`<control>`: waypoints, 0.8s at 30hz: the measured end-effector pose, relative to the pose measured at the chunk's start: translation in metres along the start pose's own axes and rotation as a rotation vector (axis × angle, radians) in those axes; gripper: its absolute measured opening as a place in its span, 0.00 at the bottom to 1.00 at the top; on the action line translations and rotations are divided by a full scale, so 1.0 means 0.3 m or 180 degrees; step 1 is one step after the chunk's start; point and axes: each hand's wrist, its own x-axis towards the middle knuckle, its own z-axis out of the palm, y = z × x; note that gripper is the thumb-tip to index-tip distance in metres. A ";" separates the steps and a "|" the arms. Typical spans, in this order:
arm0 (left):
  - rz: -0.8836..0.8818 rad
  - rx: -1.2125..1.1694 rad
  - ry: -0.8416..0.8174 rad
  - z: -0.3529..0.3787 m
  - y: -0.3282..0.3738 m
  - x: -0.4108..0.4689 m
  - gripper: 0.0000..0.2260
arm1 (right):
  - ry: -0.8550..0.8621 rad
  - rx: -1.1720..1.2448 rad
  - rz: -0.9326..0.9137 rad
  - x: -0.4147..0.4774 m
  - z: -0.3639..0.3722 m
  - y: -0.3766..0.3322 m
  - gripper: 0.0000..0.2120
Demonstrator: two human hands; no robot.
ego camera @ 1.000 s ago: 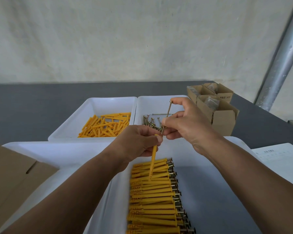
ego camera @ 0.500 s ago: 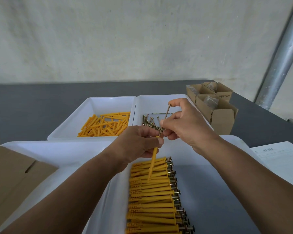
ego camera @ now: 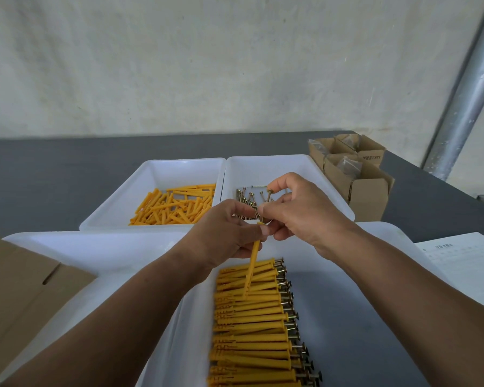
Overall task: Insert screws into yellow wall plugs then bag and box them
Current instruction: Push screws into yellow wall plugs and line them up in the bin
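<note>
The yellow plug (ego camera: 252, 261) hangs in the air over the far end of the near white tray (ego camera: 380, 229). It is tilted, with its open top up by the fingers. The left hand (ego camera: 229, 231) pinches it near the top. The right hand (ego camera: 299, 213) pinches a screw (ego camera: 269, 192), tip pointing down at the plug's hole. I cannot tell if the tip is in yet. This looks like the putting-in step. Next the screw must slide straight down the hole, so both hands need to be steady. Both arms reach forward over the table (ego camera: 39, 177), wrists close together. Under them lies a row of done plugs (ego camera: 249, 325). Loose plugs (ego camera: 173, 208) and loose screws (ego camera: 245, 195) sit in two trays behind.
</note>
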 end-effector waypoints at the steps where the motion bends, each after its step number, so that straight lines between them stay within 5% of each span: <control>1: 0.0003 -0.0002 0.0004 0.000 -0.001 0.000 0.15 | -0.0007 -0.0015 -0.0010 0.000 0.001 0.001 0.14; 13: 0.0023 0.0131 0.0051 0.006 -0.007 -0.002 0.15 | -0.0232 -0.0114 -0.0106 -0.008 -0.002 -0.003 0.01; 24: 0.0233 0.0657 -0.0080 0.009 -0.024 0.006 0.18 | -0.0983 -0.0622 0.0043 -0.020 -0.039 -0.021 0.01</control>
